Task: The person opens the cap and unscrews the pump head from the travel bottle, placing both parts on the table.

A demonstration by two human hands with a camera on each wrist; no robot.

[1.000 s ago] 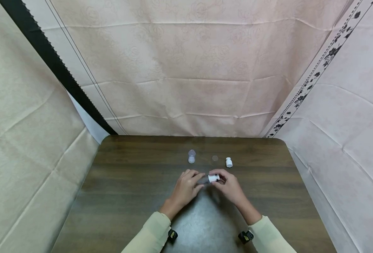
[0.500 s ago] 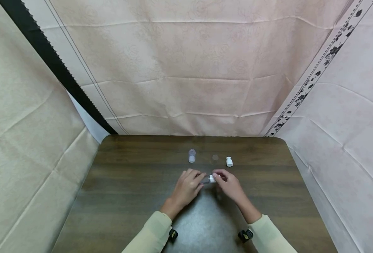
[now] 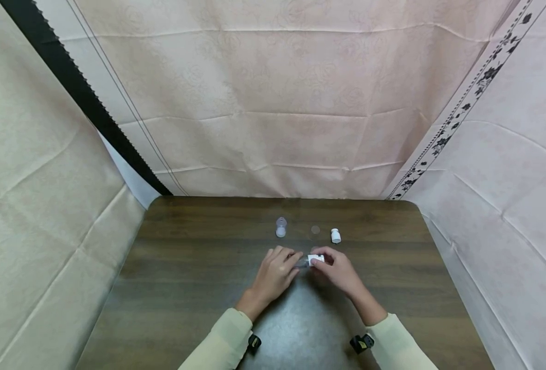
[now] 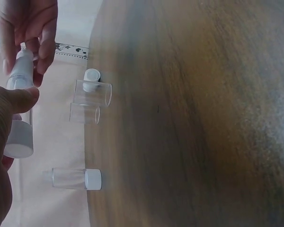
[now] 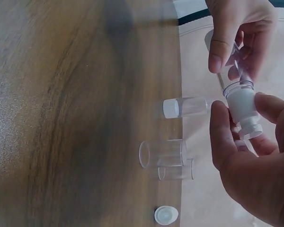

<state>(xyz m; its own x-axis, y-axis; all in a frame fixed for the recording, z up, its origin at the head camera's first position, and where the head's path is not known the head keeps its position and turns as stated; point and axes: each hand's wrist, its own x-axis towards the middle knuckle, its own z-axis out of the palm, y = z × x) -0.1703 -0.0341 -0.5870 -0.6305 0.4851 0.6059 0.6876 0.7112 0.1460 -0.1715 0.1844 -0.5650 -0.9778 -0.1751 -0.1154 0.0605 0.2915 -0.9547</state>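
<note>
Both hands hold one clear plastic bottle (image 5: 241,101), raised above the table and lying roughly sideways. It has a white base (image 4: 19,142) at the left end and a white collar with a narrow tip at the right end. My left hand (image 3: 275,271) grips the clear body near the base. My right hand (image 3: 340,272) has thumb and fingers around the white collar (image 3: 316,260). In the right wrist view, threads show between collar and clear body.
Beyond the hands stand a second clear bottle with a white base (image 3: 280,228), clear open cylinders (image 5: 163,153) side by side, and a small white capped piece (image 3: 335,236). The wooden table (image 3: 185,288) ends at a hanging pale cloth (image 3: 273,128).
The right thumb and fingers have shifted around the white collar, covering it half a second ago and showing more of it now. The left hand keeps its grip almost unmoved.
</note>
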